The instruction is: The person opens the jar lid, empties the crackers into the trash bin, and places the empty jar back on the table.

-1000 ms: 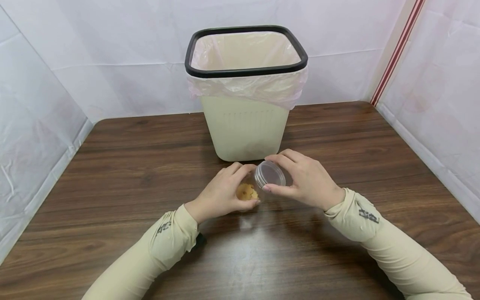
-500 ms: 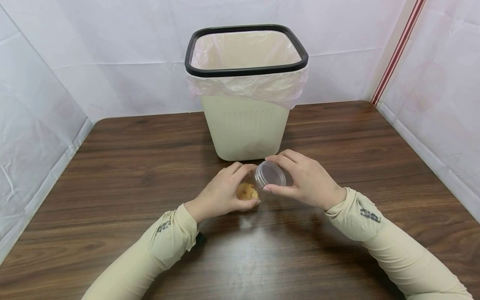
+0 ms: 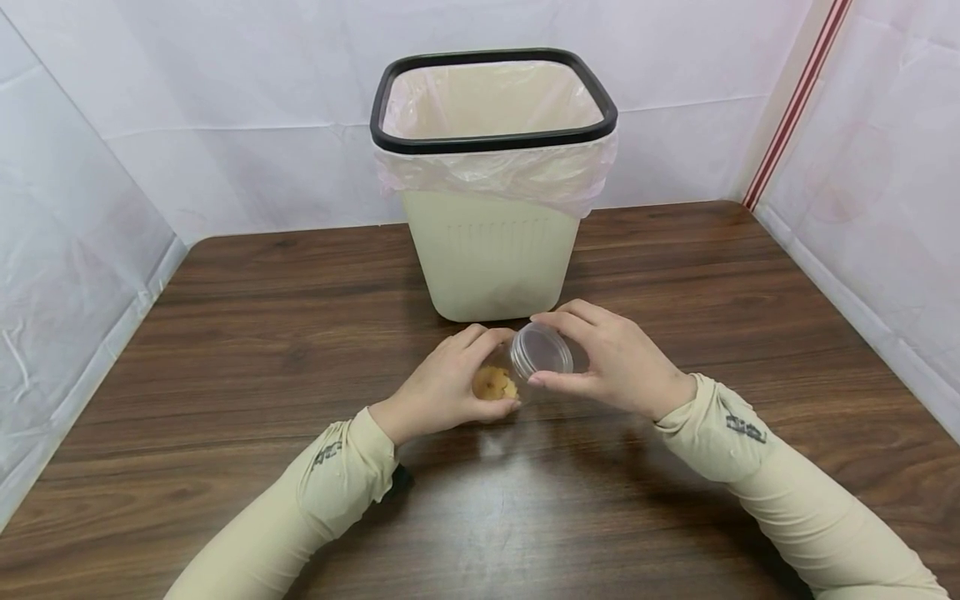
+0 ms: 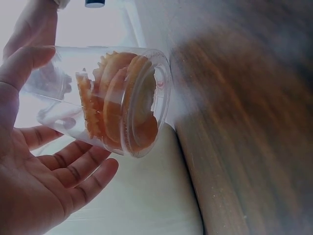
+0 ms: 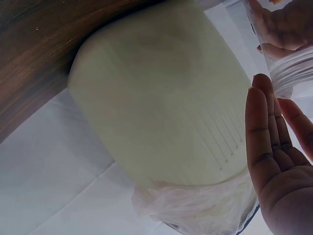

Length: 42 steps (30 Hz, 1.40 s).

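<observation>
My left hand (image 3: 446, 387) grips a clear plastic jar (image 4: 163, 93) between thumb and fingers. Inside it, scalloped orange-yellow biscuits (image 4: 113, 100) are stacked toward the bottom. In the head view, the biscuits (image 3: 493, 383) show between my left thumb and fingers. The jar's round clear lid (image 3: 546, 352) sits at its top end, tilted to the right. My right hand (image 3: 615, 362) pinches the lid's rim between thumb and fingers. Ridged rings (image 5: 293, 71) show at this end in the right wrist view, close to my right fingertips.
A cream waste bin (image 3: 498, 254) with a black rim ring (image 3: 495, 146) and thin pinkish liner (image 3: 540, 179) stands just beyond my hands. Both hands are over a dark wooden table (image 3: 262, 333). White sheeting (image 3: 262, 108) encloses the back and sides.
My right hand and sleeve have shifted very slightly to the right with the lid. The left hand and the jar show almost no movement.
</observation>
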Each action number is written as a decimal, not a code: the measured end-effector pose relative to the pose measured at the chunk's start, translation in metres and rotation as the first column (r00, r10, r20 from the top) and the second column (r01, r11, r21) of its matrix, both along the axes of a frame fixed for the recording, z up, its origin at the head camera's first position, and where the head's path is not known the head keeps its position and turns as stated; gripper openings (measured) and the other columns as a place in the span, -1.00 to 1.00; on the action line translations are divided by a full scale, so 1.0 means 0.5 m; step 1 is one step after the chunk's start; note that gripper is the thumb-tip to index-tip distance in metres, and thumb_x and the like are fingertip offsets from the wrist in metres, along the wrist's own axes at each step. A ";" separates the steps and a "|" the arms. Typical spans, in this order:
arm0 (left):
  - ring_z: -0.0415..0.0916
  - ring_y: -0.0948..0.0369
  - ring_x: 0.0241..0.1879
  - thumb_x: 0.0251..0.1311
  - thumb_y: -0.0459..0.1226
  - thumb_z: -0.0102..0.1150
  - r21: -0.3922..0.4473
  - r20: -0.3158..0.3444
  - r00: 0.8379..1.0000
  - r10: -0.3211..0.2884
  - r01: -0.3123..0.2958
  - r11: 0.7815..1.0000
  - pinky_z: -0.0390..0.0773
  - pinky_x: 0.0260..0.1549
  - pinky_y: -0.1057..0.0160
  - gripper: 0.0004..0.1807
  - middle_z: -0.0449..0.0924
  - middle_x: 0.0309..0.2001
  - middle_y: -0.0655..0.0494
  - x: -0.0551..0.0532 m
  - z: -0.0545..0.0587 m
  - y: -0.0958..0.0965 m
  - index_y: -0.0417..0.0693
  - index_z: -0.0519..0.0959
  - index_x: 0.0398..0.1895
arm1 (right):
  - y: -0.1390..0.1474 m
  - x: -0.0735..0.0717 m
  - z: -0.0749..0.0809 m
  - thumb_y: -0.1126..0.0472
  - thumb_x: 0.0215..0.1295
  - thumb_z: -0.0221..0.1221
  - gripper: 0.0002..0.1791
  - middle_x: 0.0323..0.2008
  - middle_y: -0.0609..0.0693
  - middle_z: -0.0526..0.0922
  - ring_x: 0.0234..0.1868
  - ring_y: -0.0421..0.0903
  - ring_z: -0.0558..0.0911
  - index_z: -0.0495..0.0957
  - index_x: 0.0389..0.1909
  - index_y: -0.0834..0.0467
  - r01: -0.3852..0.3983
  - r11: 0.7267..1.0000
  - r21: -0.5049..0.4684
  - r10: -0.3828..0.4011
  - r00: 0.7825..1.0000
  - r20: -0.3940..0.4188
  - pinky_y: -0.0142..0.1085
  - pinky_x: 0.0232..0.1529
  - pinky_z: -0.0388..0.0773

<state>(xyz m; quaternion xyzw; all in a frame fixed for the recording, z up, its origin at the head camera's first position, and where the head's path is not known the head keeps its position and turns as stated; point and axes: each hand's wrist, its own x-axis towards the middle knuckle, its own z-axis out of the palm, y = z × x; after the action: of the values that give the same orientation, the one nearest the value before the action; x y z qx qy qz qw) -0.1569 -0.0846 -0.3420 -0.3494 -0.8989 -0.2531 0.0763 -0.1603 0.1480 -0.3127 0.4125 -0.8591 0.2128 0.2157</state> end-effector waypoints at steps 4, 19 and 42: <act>0.50 0.15 -0.08 -0.07 0.00 0.42 0.001 -0.011 1.000 -0.008 0.008 1.000 0.49 0.02 0.09 -0.26 0.54 -0.05 0.03 -0.001 0.001 0.000 -0.03 0.42 0.21 | 0.001 0.000 0.000 -0.10 -0.02 0.40 -0.38 -0.21 0.02 0.61 -0.29 -0.12 0.62 0.57 0.01 0.18 -0.018 1.000 -0.014 0.018 1.000 -0.007 -0.28 -0.28 0.59; 0.52 0.14 -0.05 -0.07 -0.03 0.43 0.024 -0.032 0.998 -0.047 0.048 0.999 0.51 0.02 0.12 -0.27 0.55 -0.05 0.00 -0.005 0.001 -0.005 -0.08 0.44 0.20 | 0.005 -0.001 0.006 0.01 -0.03 0.41 -0.34 -0.05 0.04 0.58 -0.12 -0.10 0.61 0.52 0.12 0.17 -0.106 0.994 0.011 0.106 0.994 0.003 -0.24 -0.14 0.60; 0.52 0.12 -0.04 -0.05 -0.04 0.42 0.046 -0.020 0.997 -0.080 0.080 0.996 0.50 0.03 0.16 -0.24 0.54 -0.02 0.01 -0.009 -0.002 -0.007 -0.07 0.40 0.25 | 0.018 -0.010 0.017 0.19 -0.07 0.38 -0.28 0.16 0.06 0.52 0.15 -0.02 0.53 0.46 0.23 0.12 -0.272 0.958 0.085 0.272 0.962 0.013 -0.14 0.12 0.52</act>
<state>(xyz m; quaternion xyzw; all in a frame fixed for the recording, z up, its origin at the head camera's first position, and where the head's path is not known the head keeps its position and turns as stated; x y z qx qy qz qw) -0.1612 -0.0882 -0.3429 -0.3856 -0.8773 -0.2737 0.0825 -0.1653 0.1572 -0.3041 0.5355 -0.8027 0.2033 0.1660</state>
